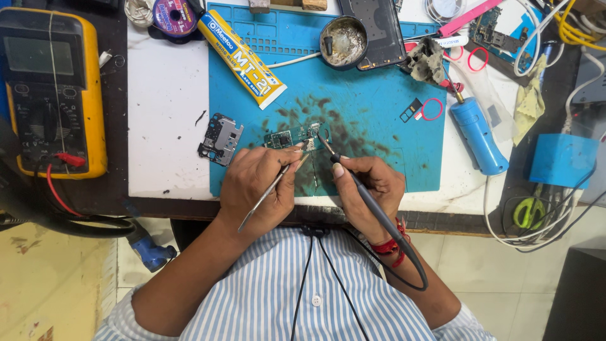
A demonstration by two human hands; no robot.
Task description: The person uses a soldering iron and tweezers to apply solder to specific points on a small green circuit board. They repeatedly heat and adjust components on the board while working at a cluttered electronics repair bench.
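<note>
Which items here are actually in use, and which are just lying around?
In use:
left hand with tweezers
right hand with soldering iron
small circuit board
blue mat

Lying about:
multimeter
glue tube
metal bracket
blue cylinder tool
scissors

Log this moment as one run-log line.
left hand: holds metal tweezers | right hand: holds grey soldering iron | tips at small green circuit board | surface: blue silicone mat
</note>
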